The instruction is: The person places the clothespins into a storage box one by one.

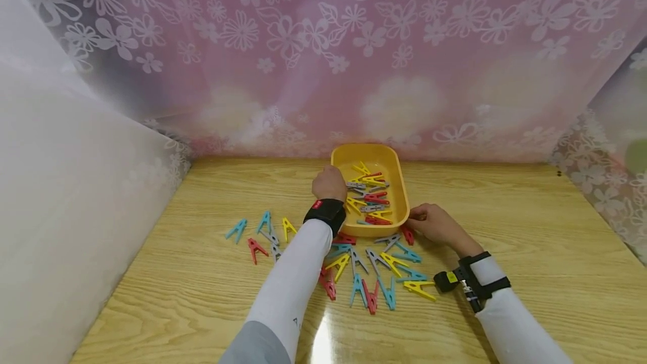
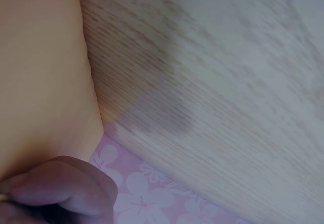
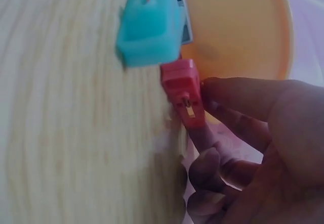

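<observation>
A yellow plastic tray (image 1: 404, 198) stands near the back of the table, holding several yellow, red, grey and blue clothespins (image 1: 376, 198). My left hand (image 1: 329, 184) grips its left rim; in the left wrist view the curled fingers (image 2: 66, 186) are at the tray wall (image 2: 43, 72). By the front right corner, my right hand (image 1: 433, 223) pinches a red clothespin (image 1: 407, 235) between thumb and finger. The right wrist view has this red clothespin (image 3: 183, 90) close up, tray wall behind it and a blue clothespin (image 3: 152, 29) beside it.
Several more clothespins lie in front of the tray, among them a yellow one (image 1: 419, 290) and a red one (image 1: 370, 296). Others, such as a blue one (image 1: 236, 230), lie left of my left arm. A flowered pink curtain (image 1: 283, 72) hangs behind the wooden table (image 1: 531, 229).
</observation>
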A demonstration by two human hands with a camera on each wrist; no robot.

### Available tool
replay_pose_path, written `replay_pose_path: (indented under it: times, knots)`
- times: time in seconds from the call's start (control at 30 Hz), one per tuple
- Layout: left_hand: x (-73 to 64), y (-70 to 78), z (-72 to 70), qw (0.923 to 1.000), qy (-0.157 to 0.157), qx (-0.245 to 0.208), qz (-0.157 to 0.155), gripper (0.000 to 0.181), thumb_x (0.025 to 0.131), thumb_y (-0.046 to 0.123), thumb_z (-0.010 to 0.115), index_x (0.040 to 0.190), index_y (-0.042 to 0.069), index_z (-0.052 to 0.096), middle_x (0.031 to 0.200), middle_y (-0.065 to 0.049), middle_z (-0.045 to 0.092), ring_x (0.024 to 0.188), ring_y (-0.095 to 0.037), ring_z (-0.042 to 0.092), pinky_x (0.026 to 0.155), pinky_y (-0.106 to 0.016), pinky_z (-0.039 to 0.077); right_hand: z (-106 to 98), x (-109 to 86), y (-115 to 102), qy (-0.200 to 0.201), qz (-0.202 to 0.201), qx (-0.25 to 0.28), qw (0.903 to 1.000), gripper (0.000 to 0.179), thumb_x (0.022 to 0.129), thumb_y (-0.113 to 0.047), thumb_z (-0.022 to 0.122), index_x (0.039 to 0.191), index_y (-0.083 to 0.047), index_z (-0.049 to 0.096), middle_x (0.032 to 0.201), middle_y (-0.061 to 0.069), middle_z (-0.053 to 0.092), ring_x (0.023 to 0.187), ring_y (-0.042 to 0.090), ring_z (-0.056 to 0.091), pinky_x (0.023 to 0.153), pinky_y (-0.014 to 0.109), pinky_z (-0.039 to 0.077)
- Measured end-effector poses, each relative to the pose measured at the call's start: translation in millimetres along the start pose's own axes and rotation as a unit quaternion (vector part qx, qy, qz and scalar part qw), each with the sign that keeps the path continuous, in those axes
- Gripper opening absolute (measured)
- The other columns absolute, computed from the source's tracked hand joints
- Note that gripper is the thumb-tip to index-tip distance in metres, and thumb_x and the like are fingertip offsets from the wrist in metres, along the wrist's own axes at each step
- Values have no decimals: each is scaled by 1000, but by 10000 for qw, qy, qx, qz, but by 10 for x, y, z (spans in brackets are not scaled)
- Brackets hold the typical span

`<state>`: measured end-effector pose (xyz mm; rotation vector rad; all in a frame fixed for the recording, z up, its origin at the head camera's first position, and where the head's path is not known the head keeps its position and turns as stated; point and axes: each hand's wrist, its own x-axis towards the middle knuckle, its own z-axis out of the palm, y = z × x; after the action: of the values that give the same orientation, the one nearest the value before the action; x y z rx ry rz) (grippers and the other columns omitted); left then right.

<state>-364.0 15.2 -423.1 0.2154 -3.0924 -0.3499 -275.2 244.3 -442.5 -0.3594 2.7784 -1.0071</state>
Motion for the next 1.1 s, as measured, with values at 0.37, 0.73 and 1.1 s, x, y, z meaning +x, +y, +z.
replay_pose_path:
  times: [0.37,0.73,1.1]
  knots:
    - [-2,-8,-7,9999,78,22,-82,29,97,28,57,110,3,60,82,-8,67,68,-18,65,56,-31,53,-10,-59,-80,-168,201,42,9996,39,91,-23,63,117,6,60,99,11,63,85,24,55,73,37,48]
    - [-48,28,-39,9999,-44,56,-118,32,95,29,59,113,2,59,83,-8,67,69,-18,65,56,-31,53,31,-86,-247,-26,1074,-717,9916,35,85,-32,68,100,-1,61,78,6,55,69,20,51,57,31,41]
    - [-40,19,-40,9999,-26,107,-85,31,96,29,57,113,3,59,83,-8,67,69,-18,65,56,-30,53,-37,-190,-273,168,1137,-1462,9826,31,86,-31,65,99,-2,66,81,7,58,69,20,52,55,34,43]
